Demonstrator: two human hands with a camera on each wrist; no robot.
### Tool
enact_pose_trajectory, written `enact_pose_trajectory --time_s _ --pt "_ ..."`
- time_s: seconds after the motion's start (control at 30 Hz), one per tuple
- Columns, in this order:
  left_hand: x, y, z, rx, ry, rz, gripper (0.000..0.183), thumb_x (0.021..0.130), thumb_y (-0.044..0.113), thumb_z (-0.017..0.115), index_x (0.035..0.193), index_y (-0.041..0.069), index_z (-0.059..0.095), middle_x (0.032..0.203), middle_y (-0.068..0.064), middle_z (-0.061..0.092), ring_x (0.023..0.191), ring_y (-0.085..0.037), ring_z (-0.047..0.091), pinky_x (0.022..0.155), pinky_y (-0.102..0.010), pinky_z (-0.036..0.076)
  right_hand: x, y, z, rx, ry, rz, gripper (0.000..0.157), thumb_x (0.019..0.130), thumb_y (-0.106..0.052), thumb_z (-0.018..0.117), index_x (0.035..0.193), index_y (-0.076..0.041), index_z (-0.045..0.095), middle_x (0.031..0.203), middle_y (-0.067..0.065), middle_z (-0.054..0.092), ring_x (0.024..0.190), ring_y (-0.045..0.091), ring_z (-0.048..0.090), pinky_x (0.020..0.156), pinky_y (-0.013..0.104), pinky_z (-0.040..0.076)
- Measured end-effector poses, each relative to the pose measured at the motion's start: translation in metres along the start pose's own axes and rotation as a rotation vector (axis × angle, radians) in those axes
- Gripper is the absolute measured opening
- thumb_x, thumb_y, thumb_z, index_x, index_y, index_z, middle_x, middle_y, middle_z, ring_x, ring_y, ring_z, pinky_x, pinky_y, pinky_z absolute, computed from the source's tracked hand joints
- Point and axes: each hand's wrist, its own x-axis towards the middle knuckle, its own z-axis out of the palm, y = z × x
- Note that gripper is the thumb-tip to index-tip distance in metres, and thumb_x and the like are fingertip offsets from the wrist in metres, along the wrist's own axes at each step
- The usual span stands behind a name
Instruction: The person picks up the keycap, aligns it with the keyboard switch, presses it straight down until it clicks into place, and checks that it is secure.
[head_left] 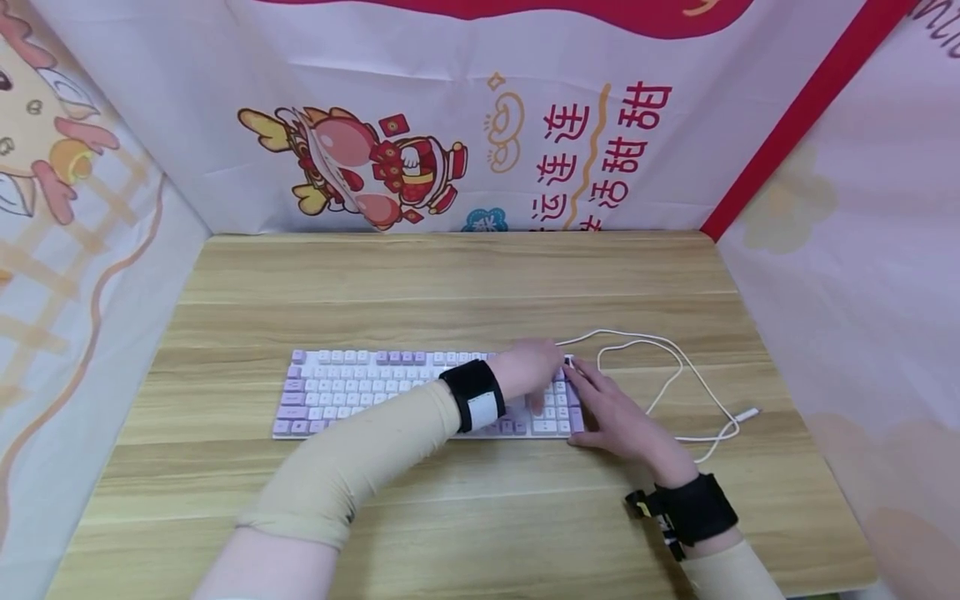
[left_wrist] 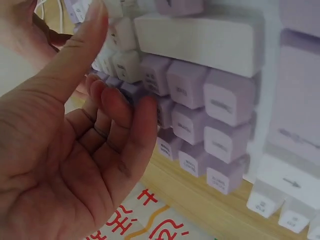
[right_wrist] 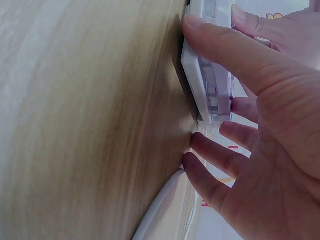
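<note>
A white and lilac keyboard [head_left: 360, 387] lies flat on the wooden table. Over its number pad reaches my left hand [head_left: 528, 367]. In the left wrist view the thumb of that left hand [left_wrist: 65, 145] stretches across white keys, and its other fingers bend loosely beside lilac keys; nothing shows between them. My right hand [head_left: 618, 417] holds the keyboard's right end, thumb at the front corner and index finger near the back corner. The right wrist view shows the right hand [right_wrist: 270, 130] with its lower fingers spread off the keyboard, near the table surface.
A white cable [head_left: 697, 375] loops over the table right of the keyboard, its plug [head_left: 747, 414] near the right side. The wooden table [head_left: 450, 283] meets a printed cloth [head_left: 405, 67] at the back. More cloth hangs along both sides.
</note>
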Motion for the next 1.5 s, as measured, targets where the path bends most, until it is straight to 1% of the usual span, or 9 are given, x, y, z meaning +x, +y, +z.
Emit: enact_pose_trajectory --time_s 0.3,0.5,0.73,0.97,1.07,1.13,1.3,1.4,1.5 --pt "0.001 -0.005 0.007 0.005 0.008 0.014 0.054 0.065 0.023 0.093 0.111 0.011 0.067 0.112 -0.002 0.070 0.102 -0.016 0.065 0.091 -0.028 0.056 -0.001 0.001 0.001 0.000 -0.013 0.024 0.100 0.077 -0.025 0.086 0.155 0.001 0.028 0.161 0.025 0.025 0.145 0.046 0.033 0.118 0.056 0.035" --pt "0.002 -0.010 0.012 -0.014 0.007 -0.026 0.048 0.067 0.030 0.093 0.103 0.012 0.067 0.102 0.001 0.070 0.093 -0.015 0.064 0.083 -0.029 0.057 0.001 0.003 0.003 -0.005 -0.026 0.030 0.100 0.078 -0.025 0.086 0.155 0.000 0.028 0.161 0.025 0.025 0.145 0.045 0.033 0.117 0.056 0.035" --pt "0.007 -0.018 0.020 -0.083 0.042 -0.065 0.047 0.068 0.040 0.091 0.098 0.013 0.067 0.093 0.003 0.068 0.085 -0.014 0.062 0.078 -0.029 0.055 0.004 0.012 0.003 -0.019 -0.036 0.046 0.101 0.078 -0.026 0.086 0.156 -0.001 0.026 0.162 0.025 0.024 0.146 0.045 0.032 0.118 0.056 0.034" --pt "0.014 -0.033 0.035 -0.141 0.104 -0.039 0.040 0.069 0.046 0.088 0.078 0.017 0.062 0.080 0.007 0.063 0.077 -0.012 0.058 0.069 -0.025 0.050 0.009 0.023 0.005 -0.028 -0.014 0.019 0.102 0.077 -0.027 0.086 0.155 0.001 0.027 0.161 0.026 0.026 0.145 0.046 0.033 0.117 0.057 0.035" --pt "0.012 -0.035 0.038 -0.132 0.125 -0.008 0.037 0.073 0.048 0.085 0.076 0.020 0.062 0.077 0.009 0.063 0.076 -0.011 0.058 0.070 -0.025 0.048 0.009 0.026 0.005 -0.024 -0.012 0.023 0.102 0.077 -0.028 0.086 0.155 0.001 0.027 0.161 0.026 0.025 0.145 0.046 0.033 0.117 0.057 0.035" --pt "0.009 -0.035 0.039 -0.124 0.151 0.027 0.034 0.076 0.048 0.083 0.076 0.021 0.062 0.075 0.010 0.064 0.076 -0.010 0.058 0.069 -0.024 0.048 0.008 0.028 0.005 -0.026 -0.006 0.023 0.102 0.076 -0.027 0.086 0.155 0.001 0.027 0.161 0.026 0.025 0.145 0.046 0.033 0.117 0.057 0.035" --pt "-0.007 -0.035 0.044 -0.183 0.199 0.100 0.026 0.084 0.041 0.078 0.079 0.022 0.061 0.073 0.012 0.060 0.071 -0.008 0.055 0.063 -0.021 0.043 0.006 0.031 0.008 -0.016 0.017 0.017 0.103 0.075 -0.025 0.087 0.155 0.001 0.027 0.162 0.026 0.025 0.143 0.048 0.034 0.115 0.059 0.036" --pt "-0.022 -0.039 0.044 -0.210 0.226 0.111 0.023 0.087 0.041 0.076 0.083 0.023 0.062 0.076 0.011 0.060 0.070 -0.007 0.054 0.062 -0.019 0.042 0.006 0.029 0.009 0.007 0.003 0.031 0.103 0.077 -0.028 0.085 0.156 -0.001 0.025 0.164 0.024 0.022 0.145 0.046 0.033 0.117 0.058 0.035" --pt "-0.041 -0.048 0.041 -0.233 0.284 0.108 0.021 0.088 0.040 0.075 0.090 0.021 0.066 0.083 0.009 0.066 0.072 -0.006 0.056 0.063 -0.019 0.045 0.006 0.025 0.008 0.029 0.003 0.047 0.102 0.080 -0.032 0.083 0.157 -0.002 0.023 0.164 0.022 0.022 0.147 0.044 0.031 0.118 0.057 0.033"
